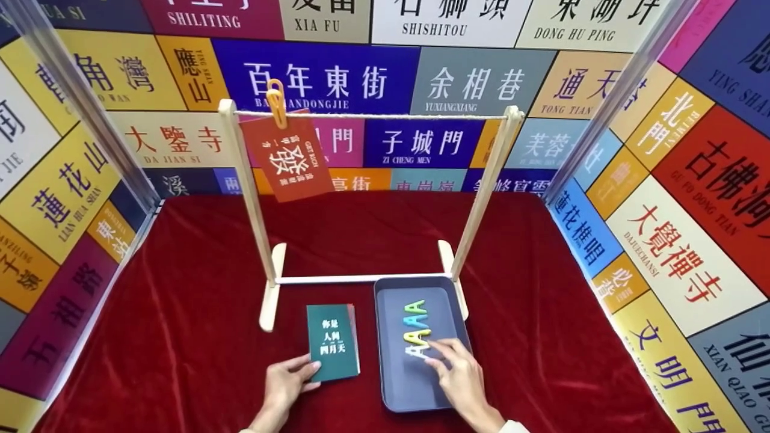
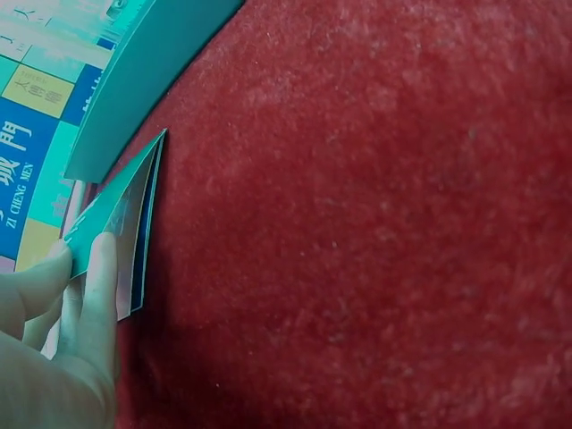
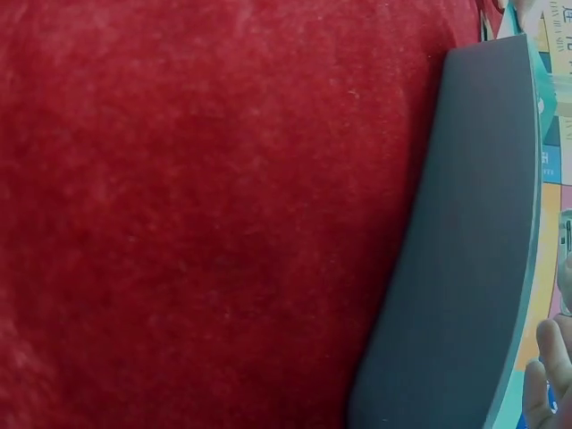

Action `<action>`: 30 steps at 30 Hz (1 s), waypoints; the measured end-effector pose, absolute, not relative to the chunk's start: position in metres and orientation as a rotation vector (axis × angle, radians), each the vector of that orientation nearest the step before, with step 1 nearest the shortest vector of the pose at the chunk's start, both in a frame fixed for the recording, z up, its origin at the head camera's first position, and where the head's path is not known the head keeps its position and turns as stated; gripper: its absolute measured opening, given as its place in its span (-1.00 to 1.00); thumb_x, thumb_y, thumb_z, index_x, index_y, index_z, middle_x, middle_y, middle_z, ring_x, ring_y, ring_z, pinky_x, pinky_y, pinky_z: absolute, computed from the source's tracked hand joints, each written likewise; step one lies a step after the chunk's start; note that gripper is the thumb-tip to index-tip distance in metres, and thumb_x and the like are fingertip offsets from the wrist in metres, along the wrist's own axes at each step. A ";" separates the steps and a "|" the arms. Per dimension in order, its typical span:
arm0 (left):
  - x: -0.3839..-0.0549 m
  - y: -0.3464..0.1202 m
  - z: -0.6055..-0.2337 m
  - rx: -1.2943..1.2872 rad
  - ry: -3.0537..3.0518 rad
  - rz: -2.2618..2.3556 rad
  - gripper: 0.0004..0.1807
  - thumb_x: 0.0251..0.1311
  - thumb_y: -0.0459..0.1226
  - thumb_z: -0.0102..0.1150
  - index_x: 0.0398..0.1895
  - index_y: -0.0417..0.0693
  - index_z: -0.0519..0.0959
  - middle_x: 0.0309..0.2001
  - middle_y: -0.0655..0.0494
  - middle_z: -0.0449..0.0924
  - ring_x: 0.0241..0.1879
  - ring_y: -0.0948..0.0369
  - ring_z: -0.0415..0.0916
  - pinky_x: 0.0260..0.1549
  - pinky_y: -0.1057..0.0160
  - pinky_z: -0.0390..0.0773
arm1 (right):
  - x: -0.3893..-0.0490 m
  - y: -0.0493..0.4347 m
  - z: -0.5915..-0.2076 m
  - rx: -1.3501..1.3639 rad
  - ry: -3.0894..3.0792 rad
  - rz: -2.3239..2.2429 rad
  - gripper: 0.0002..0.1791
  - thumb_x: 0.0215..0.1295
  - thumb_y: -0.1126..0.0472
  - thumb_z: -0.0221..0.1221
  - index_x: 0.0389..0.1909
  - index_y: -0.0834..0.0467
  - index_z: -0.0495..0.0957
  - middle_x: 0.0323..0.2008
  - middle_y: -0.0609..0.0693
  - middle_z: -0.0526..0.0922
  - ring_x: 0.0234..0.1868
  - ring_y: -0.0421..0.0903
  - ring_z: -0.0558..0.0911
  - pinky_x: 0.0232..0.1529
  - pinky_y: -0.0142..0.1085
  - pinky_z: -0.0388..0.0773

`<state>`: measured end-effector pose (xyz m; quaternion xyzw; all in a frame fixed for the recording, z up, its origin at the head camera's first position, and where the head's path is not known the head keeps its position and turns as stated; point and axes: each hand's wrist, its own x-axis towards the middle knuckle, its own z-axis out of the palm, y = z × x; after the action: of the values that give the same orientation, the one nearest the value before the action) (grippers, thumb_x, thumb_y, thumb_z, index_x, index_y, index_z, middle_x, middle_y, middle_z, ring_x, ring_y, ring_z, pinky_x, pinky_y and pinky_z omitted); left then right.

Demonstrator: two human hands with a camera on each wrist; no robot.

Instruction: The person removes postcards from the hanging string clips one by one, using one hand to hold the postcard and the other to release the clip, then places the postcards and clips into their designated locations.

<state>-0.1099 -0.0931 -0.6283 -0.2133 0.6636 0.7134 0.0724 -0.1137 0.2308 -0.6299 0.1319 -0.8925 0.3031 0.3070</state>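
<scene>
My left hand point(image 1: 286, 385) pinches the lower left corner of a small stack of cards between thumb and fingers. The top one is a green card point(image 1: 332, 337) with white characters, and a red edge shows behind it. In the left wrist view the cards point(image 2: 125, 219) fan slightly apart. My right hand point(image 1: 460, 373) reaches over the grey tray point(image 1: 391, 391), thumb and index finger apart, fingertips right at the white clothespin point(image 1: 415, 350). Yellow point(image 1: 416, 337), blue point(image 1: 415, 320) and green clothespins point(image 1: 414, 307) lie above it in a line.
Behind the tray stands a wooden frame point(image 1: 255, 198) with a string point(image 1: 385, 115) across its top. An orange clothespin point(image 1: 277, 105) holds a red card point(image 1: 292, 159) on the string, near the left post. Red velvet cloth point(image 1: 198, 288) covers the table; lettered panels surround it.
</scene>
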 end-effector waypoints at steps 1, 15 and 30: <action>-0.110 -0.093 -0.629 -0.642 1.995 2.141 -0.54 0.20 -0.45 0.32 0.13 -0.55 0.52 -0.01 -0.50 0.62 -0.31 0.10 0.77 -0.36 0.17 0.80 | -0.114 0.231 -0.631 0.344 -2.368 0.796 -0.53 -0.26 0.33 0.58 -0.18 0.10 0.78 -0.25 -0.12 0.71 -0.36 -0.20 0.67 -0.34 -0.38 0.59; -0.119 -0.089 -0.629 -0.681 2.146 2.062 -0.61 0.12 -0.49 0.37 0.02 -0.54 0.60 -0.15 -0.46 0.68 -0.37 0.05 0.77 -0.45 0.20 0.79 | -0.112 0.228 -0.637 0.287 -2.509 0.712 -0.60 -0.15 0.23 0.55 -0.17 0.09 0.78 -0.24 -0.14 0.71 -0.29 -0.14 0.69 -0.34 -0.21 0.67; -0.117 -0.089 -0.631 -0.637 2.631 1.622 -0.70 0.04 -0.30 0.48 -0.15 -0.27 0.75 -0.36 -0.15 0.79 -0.74 0.24 0.61 -0.69 0.35 0.63 | -0.114 0.228 -0.642 0.255 -2.525 0.710 -0.61 -0.16 0.20 0.55 -0.19 0.10 0.80 -0.25 -0.10 0.71 -0.28 -0.10 0.71 -0.32 -0.19 0.68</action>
<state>-0.1167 -0.0894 -0.6307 -0.2019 0.8337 0.5140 -0.0074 -0.1139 0.2275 -0.6423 0.0936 -0.9276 0.2607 0.2507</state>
